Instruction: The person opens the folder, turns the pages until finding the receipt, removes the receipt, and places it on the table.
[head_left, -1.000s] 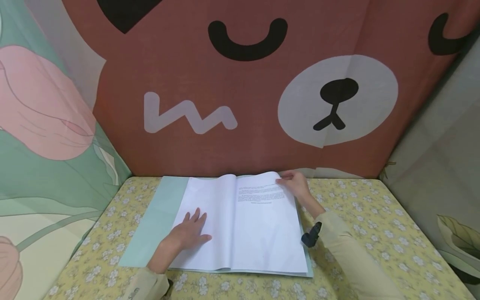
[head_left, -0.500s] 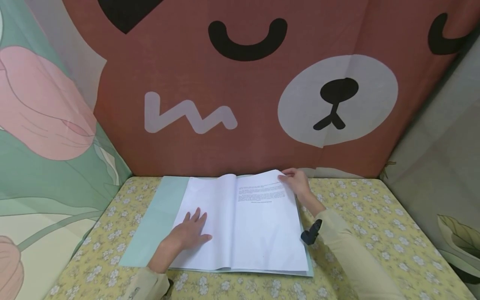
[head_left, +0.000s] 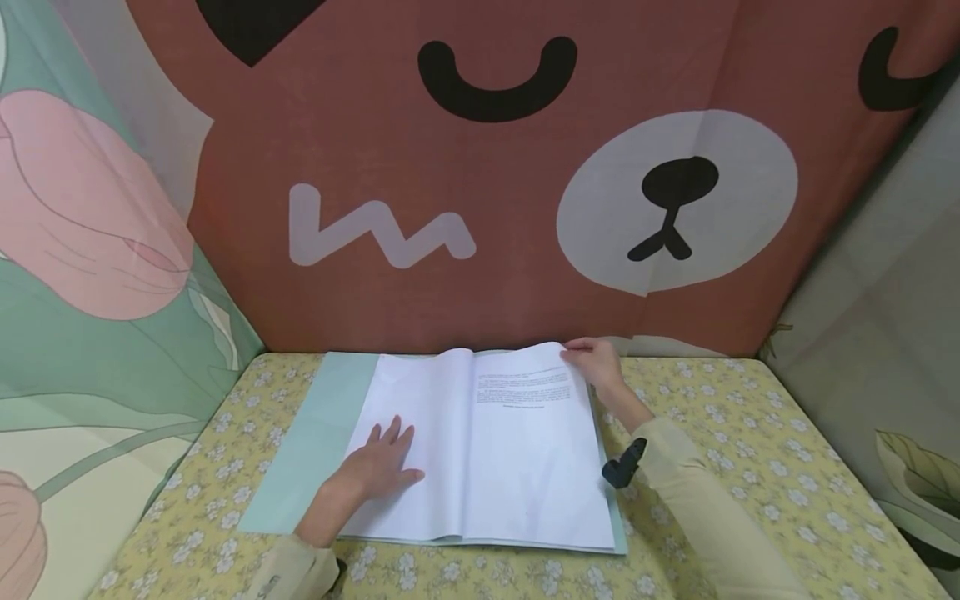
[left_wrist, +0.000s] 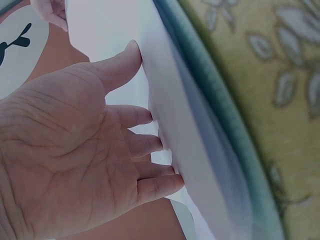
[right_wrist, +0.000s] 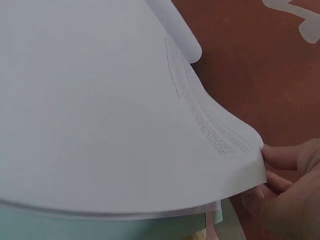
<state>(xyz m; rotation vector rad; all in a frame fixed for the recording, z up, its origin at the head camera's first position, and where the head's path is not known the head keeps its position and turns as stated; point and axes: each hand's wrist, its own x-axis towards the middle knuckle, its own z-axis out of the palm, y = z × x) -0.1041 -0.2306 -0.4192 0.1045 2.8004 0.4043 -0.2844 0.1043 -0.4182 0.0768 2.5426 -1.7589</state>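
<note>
An open document of white sheets [head_left: 536, 467] lies in a pale green folder [head_left: 303, 442]; a few lines of print show near the top of the right-hand page. My left hand [head_left: 381, 465] rests on the left-hand page, fingers spread. From the left wrist view, the fingertips of that hand [left_wrist: 85, 140] touch the paper. At the upper right corner, my right hand [head_left: 597, 367] pinches the page between thumb and fingers. The right wrist view shows this hand [right_wrist: 292, 182] at the corner, where the sheet [right_wrist: 100, 125] curves up from those beneath.
The folder lies on a table with a yellow floral cloth [head_left: 720, 500]. A brown curtain [head_left: 375, 308] with a bear's face stands right behind the table, and printed curtains hang on both sides. Beside the right sleeve is a black wrist device [head_left: 624, 465].
My right hand has shifted slightly to the right along the page's upper corner. The corner rose a little, then sank slightly. The left hand has stayed in place.
</note>
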